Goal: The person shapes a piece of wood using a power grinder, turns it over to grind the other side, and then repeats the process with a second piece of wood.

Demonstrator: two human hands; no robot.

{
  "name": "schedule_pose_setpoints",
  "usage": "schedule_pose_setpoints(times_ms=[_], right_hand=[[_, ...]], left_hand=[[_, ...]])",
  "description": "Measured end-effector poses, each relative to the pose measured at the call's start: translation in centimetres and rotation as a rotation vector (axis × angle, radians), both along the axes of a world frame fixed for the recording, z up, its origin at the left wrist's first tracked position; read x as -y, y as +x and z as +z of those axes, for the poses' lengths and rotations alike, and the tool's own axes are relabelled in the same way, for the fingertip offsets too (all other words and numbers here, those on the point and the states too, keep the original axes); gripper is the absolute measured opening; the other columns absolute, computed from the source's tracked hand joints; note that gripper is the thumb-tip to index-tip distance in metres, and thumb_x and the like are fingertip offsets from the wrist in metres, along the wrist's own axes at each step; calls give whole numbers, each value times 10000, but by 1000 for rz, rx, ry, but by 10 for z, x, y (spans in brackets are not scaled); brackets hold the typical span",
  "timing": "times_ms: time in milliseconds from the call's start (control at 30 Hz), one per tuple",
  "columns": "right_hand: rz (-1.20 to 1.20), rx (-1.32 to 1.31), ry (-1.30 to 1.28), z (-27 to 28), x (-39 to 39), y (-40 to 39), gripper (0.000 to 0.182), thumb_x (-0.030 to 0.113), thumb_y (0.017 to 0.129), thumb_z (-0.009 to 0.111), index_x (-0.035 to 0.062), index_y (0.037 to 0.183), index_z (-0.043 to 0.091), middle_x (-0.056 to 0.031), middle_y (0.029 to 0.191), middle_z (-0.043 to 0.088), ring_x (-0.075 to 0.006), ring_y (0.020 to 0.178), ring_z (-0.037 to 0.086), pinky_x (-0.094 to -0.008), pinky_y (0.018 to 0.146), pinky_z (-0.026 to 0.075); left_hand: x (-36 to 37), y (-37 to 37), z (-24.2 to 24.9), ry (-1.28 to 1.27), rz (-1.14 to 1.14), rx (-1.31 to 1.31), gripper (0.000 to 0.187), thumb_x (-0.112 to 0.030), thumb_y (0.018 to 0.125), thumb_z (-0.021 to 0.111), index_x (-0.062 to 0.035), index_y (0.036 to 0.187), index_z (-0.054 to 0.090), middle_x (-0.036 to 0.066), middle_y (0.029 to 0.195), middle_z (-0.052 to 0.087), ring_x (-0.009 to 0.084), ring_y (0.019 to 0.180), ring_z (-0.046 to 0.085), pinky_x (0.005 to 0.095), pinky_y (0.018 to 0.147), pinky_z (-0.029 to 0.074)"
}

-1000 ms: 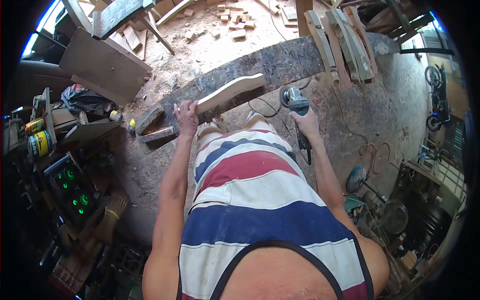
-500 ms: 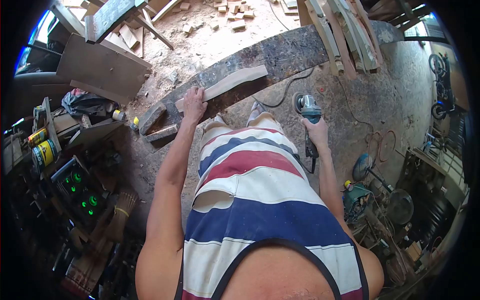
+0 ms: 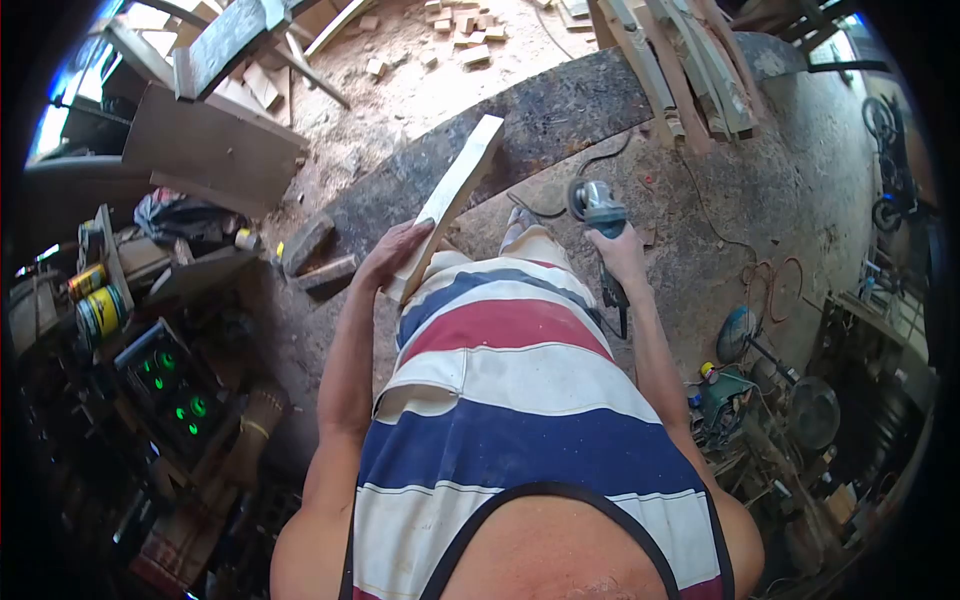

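My left hand [image 3: 395, 250] is closed around the lower end of a pale wooden piece [image 3: 452, 190]. The piece is raised and tilted, its far end pointing up and away over the dark workbench [image 3: 400, 170]. My right hand [image 3: 618, 255] grips an angle grinder [image 3: 603, 210] by its body, off to the right of my legs. The grinder's disc points forward and left, apart from the wood. Its black cord hangs below the hand.
Several long wooden strips [image 3: 680, 70] lie across the bench at the right. Wooden blocks [image 3: 308, 245] sit at its left end. Small offcuts [image 3: 470, 40] and sawdust cover the floor beyond. A fan [image 3: 738, 335] stands at the right; cans [image 3: 100, 312] and a green-lit box [image 3: 172, 385] are left.
My left hand has lifted the wooden piece off the bench, drawn it toward my body and turned it more upright. The grinder in my right hand has shifted slightly left.
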State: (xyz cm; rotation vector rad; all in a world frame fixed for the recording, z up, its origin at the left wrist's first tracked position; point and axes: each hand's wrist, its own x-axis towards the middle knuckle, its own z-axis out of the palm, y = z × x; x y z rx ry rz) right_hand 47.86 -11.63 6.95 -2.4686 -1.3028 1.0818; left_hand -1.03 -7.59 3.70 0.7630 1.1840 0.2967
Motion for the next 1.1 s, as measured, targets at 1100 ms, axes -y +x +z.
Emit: schedule_pose_setpoints(times_ms=[1100], right_hand=[[842,-46,138,10,-118,-136,635,457,779,876,-17,1122,627,-296,973,778,-488,928,781,-571,819,628]], left_hand=[[71,-1,42,225,-439,-365,484,-333,816,861,-63,1208,774,161,1081,818,273,1020,774,382,913,566]])
